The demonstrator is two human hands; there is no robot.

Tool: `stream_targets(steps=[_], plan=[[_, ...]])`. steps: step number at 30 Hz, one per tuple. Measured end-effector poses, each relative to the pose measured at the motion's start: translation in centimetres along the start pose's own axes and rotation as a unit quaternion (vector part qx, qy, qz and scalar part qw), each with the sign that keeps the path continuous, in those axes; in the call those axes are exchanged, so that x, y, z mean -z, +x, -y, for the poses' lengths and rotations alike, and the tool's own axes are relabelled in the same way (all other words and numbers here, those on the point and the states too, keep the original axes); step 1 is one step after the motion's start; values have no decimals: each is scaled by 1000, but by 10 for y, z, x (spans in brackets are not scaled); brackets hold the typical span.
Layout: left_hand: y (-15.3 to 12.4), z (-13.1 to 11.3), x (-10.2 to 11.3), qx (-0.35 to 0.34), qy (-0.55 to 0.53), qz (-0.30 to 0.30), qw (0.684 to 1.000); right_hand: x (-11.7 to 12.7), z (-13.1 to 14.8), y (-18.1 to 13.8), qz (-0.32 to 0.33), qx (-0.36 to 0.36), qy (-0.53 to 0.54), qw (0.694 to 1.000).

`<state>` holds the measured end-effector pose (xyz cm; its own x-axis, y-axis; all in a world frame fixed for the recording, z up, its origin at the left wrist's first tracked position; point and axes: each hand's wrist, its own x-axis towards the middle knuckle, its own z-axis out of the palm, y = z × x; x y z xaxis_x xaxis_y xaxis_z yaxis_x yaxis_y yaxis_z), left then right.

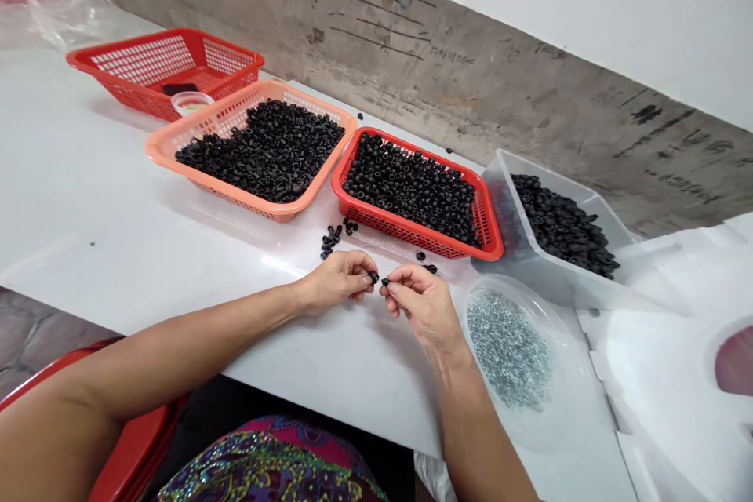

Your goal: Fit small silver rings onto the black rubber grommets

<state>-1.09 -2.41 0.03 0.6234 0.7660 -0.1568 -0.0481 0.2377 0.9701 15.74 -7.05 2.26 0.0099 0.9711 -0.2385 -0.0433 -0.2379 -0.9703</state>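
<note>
My left hand (pixel 340 278) pinches a small rounded black part (pixel 373 277) between thumb and fingertips. Facing it, a small gap away, my right hand (pixel 420 300) is closed on another small black part (pixel 385 281), mostly covered by the fingers. Both hands are just above the white table, in front of a red basket (pixel 412 241) full of round black parts with holes. A few loose black pieces (pixel 331 241) lie on the table beyond my left hand. To the right of my right hand is a clear round tub (pixel 565 345) of tiny shiny metallic pieces.
An orange basket (pixel 235 202) of small black pieces stands left of the red one. Behind it are another red basket (pixel 135 94) and a small clear cup (pixel 191 102). A clear plastic bin (pixel 511 227) of black parts stands at right, near the wall (pixel 376 39).
</note>
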Motion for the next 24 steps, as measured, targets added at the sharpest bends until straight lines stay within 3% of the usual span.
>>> stream_targets(steps=[7, 18, 24], plan=[[-1, -3, 0, 6, -19, -13, 1000, -4, 1, -3, -57, 18, -107, 992], [-2, 2, -2, -11, 85, -15, 996, -6, -4, -7, -51, 76, -280, 956], [-2, 5, -2, -38, 136, -16, 990, -4, -9, -8, -49, 86, -316, 944]])
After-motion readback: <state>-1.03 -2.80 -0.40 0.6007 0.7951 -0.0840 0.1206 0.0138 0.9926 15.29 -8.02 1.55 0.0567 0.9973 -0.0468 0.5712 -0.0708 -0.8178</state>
